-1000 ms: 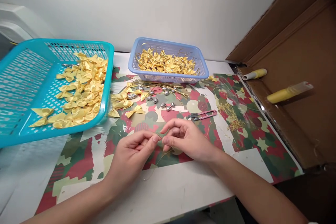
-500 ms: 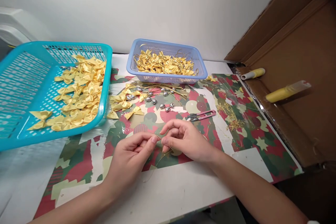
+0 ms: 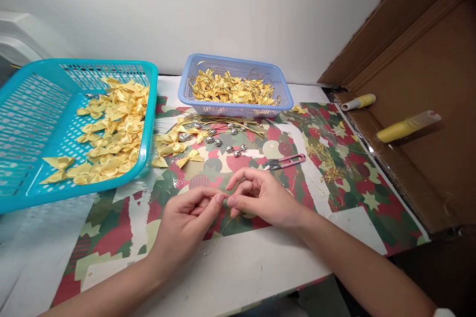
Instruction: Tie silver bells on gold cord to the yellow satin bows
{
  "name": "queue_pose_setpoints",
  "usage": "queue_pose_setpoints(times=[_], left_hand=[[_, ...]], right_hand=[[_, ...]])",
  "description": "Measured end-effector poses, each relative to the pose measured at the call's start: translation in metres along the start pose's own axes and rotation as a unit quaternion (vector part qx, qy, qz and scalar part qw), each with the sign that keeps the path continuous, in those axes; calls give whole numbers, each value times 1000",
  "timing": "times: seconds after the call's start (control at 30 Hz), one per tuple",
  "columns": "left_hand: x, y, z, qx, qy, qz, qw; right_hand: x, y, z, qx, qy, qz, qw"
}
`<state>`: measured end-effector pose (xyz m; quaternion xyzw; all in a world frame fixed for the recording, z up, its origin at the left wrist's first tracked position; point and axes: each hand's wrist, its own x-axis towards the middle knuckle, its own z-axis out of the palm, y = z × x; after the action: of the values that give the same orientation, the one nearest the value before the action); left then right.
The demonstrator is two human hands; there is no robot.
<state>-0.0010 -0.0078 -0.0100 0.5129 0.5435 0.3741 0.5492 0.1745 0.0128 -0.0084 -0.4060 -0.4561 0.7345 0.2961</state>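
Observation:
My left hand [image 3: 193, 215] and my right hand [image 3: 262, 198] meet at the fingertips over the patterned sheet, both pinching a thin gold cord [image 3: 229, 222] whose loose end trails below them. Behind the hands lie several silver bells [image 3: 237, 152], and beyond these a bundle of gold cords [image 3: 223, 120]. Loose yellow bows [image 3: 174, 148] rest left of the bells. Pink-handled thread snips [image 3: 286, 162] lie just behind my right hand.
A turquoise basket [image 3: 148, 133] with yellow bows stands at the left. At the back, a blue basket [image 3: 238, 107] holds bows with gold cords. Cord clippings [image 3: 327, 163] lie at the right, beside a cardboard wall [image 3: 420, 69] with two yellow-taped tubes [image 3: 405, 128].
Both hands stay nearly in place, with the fingertips still together. The view has shifted very slightly.

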Motion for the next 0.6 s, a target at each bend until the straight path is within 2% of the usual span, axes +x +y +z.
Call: queue_pose_setpoints(times=[0.33, 0.6], left_hand=[[0, -5, -3, -20, -68, -5, 997], [1, -3, 0, -6, -48, 15, 999]], right_hand=[[-4, -5, -5, -8, -68, 19, 997], [-2, -5, -10, 43, -120, 0, 992]])
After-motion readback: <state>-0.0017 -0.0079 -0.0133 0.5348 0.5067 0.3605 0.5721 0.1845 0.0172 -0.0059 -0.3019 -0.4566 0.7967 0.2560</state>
